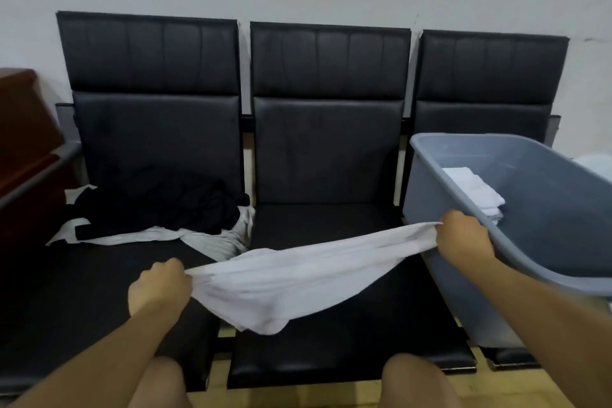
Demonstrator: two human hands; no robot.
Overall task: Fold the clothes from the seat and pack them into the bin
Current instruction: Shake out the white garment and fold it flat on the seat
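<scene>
Left seat (99,291): heap of unfolded clothes (155,209), dark garment over pale ones, against the backrest.
Left hand (159,288): fingers curled tight, clamped on one end of a white cloth (291,278).
White cloth: stretched between both hands above the middle seat (331,351), its middle sagging.
Right hand (463,235): fingers closed, gripping the cloth's other end, just beside the bin's near wall.
Grey bin (546,242): on the right seat, tilted; folded white items (477,189) inside.
</scene>
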